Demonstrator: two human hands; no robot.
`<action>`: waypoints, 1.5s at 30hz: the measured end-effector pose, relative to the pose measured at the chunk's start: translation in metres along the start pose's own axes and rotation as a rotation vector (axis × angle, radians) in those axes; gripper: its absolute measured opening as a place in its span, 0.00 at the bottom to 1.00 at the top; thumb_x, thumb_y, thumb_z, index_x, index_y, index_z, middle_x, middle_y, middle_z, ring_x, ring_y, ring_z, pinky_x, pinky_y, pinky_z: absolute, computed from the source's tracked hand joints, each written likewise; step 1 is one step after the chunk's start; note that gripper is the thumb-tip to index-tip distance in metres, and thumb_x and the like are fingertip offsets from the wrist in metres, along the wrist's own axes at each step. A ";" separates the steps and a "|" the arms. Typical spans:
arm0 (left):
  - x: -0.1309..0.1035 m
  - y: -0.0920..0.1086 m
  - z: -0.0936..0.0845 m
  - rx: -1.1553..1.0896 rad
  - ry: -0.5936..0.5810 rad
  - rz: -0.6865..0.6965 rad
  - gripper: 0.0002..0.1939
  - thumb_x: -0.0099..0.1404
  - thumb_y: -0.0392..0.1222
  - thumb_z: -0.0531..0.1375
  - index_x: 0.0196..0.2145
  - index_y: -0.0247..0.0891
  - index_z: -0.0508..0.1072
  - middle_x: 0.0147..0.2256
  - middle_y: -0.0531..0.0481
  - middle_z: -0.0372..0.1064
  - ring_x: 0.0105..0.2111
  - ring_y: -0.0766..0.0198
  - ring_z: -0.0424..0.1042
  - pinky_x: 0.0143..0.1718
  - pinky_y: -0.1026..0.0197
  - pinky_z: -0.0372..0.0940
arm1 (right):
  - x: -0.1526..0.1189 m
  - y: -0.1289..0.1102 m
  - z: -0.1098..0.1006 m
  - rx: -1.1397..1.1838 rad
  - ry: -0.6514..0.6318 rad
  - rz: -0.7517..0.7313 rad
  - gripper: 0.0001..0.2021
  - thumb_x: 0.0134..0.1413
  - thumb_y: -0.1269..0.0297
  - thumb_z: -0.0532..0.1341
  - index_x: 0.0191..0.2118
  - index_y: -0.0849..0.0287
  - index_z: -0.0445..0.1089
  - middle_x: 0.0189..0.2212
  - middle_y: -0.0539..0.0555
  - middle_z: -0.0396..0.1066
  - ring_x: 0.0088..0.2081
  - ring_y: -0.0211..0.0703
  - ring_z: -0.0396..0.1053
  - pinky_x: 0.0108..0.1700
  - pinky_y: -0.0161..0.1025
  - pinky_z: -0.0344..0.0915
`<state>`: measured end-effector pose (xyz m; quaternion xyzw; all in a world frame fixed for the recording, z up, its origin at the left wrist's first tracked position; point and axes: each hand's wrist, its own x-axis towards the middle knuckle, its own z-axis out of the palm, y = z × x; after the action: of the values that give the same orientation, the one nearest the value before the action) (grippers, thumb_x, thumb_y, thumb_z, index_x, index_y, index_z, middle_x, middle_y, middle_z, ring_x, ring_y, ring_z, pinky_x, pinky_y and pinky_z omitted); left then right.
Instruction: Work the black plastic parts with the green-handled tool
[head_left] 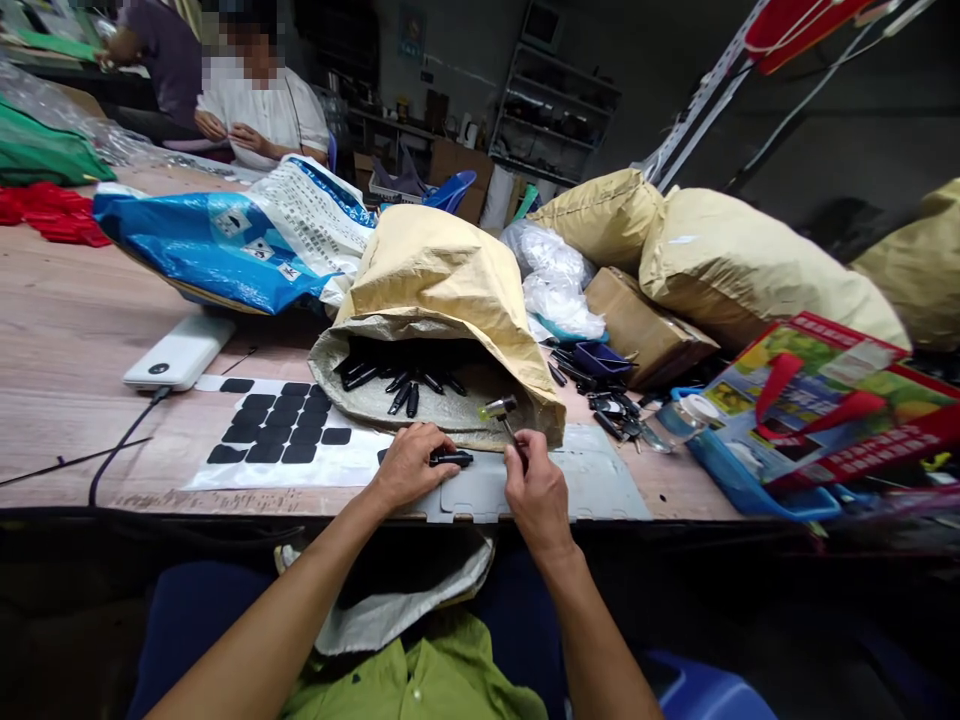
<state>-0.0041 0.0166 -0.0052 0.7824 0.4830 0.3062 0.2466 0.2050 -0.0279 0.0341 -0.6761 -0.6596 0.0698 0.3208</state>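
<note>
My left hand [411, 464] rests at the table's front edge, its fingers closed on a slim black handle-like piece [454, 458] that lies on a grey board [480, 490]. In my right hand [537, 492] is a small hammer [498, 408], its head raised just above the board and to the right of the black piece. Straight ahead, a tan woven sack [442, 265] lies with its mouth facing me. Several similar black pieces [411, 392] are inside that mouth. Left of my hands is a white sheet with black rounded stickers [274, 428].
A white power bank [180, 352] with a cable lies at left, before a blue-and-white sack [247, 235]. To the right are loose black parts [615, 410], a glass jar [679, 422], a blue tray [780, 500] and a red gift bag [832, 400]. People sit across the table.
</note>
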 end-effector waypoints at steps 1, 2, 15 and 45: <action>0.000 0.000 0.000 -0.001 0.001 -0.004 0.09 0.59 0.43 0.69 0.38 0.43 0.78 0.38 0.52 0.73 0.43 0.57 0.68 0.46 0.55 0.59 | -0.007 0.000 -0.003 0.029 0.006 -0.026 0.15 0.68 0.60 0.54 0.56 0.56 0.66 0.43 0.55 0.77 0.42 0.46 0.76 0.43 0.38 0.66; 0.000 0.001 0.000 -0.001 0.002 -0.007 0.09 0.59 0.43 0.69 0.38 0.43 0.78 0.38 0.52 0.73 0.43 0.57 0.68 0.46 0.55 0.59 | -0.013 0.000 -0.005 0.047 0.008 -0.057 0.16 0.68 0.61 0.54 0.58 0.55 0.66 0.45 0.55 0.77 0.44 0.46 0.76 0.44 0.38 0.67; 0.000 0.003 0.000 -0.012 -0.002 -0.040 0.08 0.58 0.42 0.70 0.38 0.45 0.79 0.39 0.53 0.74 0.44 0.56 0.69 0.46 0.54 0.58 | -0.042 -0.011 -0.007 -0.034 -0.016 -0.182 0.21 0.68 0.66 0.53 0.63 0.49 0.67 0.49 0.53 0.76 0.47 0.43 0.75 0.51 0.36 0.69; 0.001 0.003 -0.006 0.000 -0.041 -0.037 0.22 0.76 0.51 0.47 0.31 0.40 0.73 0.36 0.51 0.71 0.40 0.59 0.66 0.42 0.55 0.55 | 0.028 0.021 0.037 -0.354 0.055 -0.125 0.20 0.62 0.71 0.56 0.55 0.49 0.75 0.42 0.56 0.73 0.46 0.49 0.64 0.47 0.42 0.58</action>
<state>-0.0057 0.0170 0.0012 0.7794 0.4923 0.2856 0.2620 0.2069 0.0127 0.0034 -0.6816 -0.6932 -0.0858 0.2183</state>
